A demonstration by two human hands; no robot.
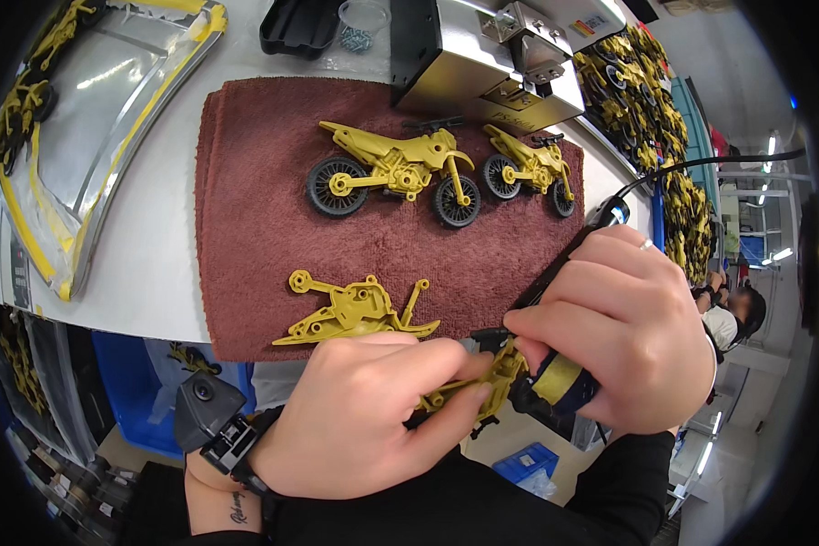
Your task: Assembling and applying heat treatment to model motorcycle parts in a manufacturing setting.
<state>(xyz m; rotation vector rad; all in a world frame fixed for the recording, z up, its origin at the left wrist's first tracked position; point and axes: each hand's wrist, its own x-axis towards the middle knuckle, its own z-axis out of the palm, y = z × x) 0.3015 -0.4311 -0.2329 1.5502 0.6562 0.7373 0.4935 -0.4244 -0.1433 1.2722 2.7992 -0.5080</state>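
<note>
My left hand (382, 409) is closed, thumb and fingers pinching a yellow toy motorcycle body (496, 387) at the mat's near edge. Its black handlebar-like end shows beside my right fingertips. My right hand (623, 323) is curled at the body's right side, around a dark rounded piece with a yellow band (558, 380); its kind is unclear. Along those fingers runs a slim black corded tool (555, 273), partly hidden by the hand, so its hold is unclear. A yellow half-shell (350, 308) lies beyond my left hand. Two toy motorcycles with black wheels (400, 168) (530, 170) rest farther back.
A brown-red towel (273, 218) covers the table. Behind it stand a metal box device (491, 77), a black tray (300, 25) and a tub of screws (359, 36). A yellow-edged clear-topped panel (123, 100) lies left. Piled motorcycles (632, 91) and another person (733, 314) are right.
</note>
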